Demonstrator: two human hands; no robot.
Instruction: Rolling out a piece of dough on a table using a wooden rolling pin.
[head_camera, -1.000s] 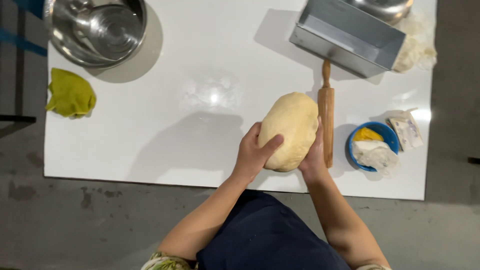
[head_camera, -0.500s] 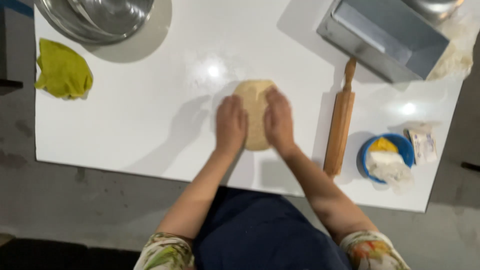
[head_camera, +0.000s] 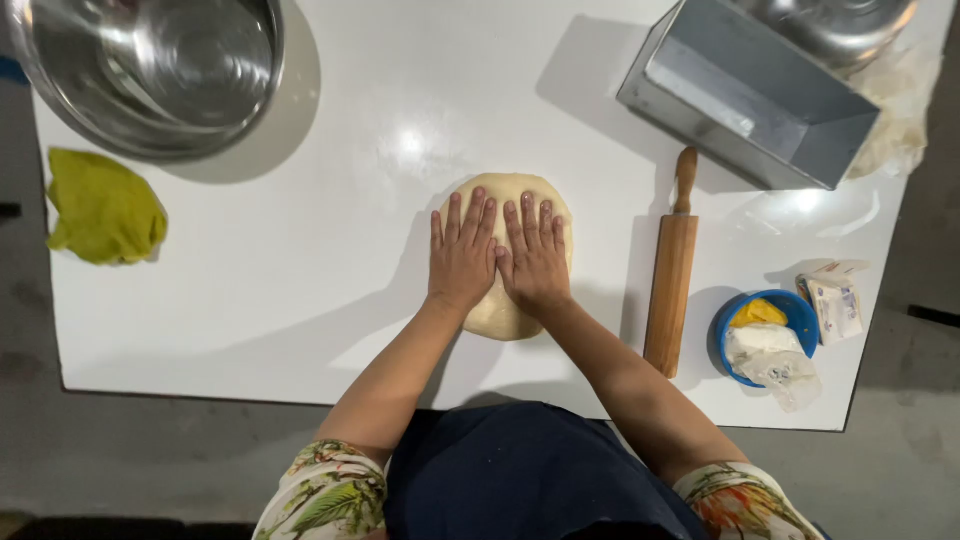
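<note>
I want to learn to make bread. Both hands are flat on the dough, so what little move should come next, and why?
Probably a push down and away with the heels of both hands. The left hand and right hand lie flat, side by side, on the dough, which looks thick and rounded. The rolling pin lies untouched beside it.

1 white pkg (head_camera: 835, 303) right of blue bowl (head_camera: 768, 335).

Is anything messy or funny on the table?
Mostly tidy. Both hands, left hand and right hand, press the pale dough lump. Only the grey metal loaf tin looks odd: it lies tipped on its side.
</note>
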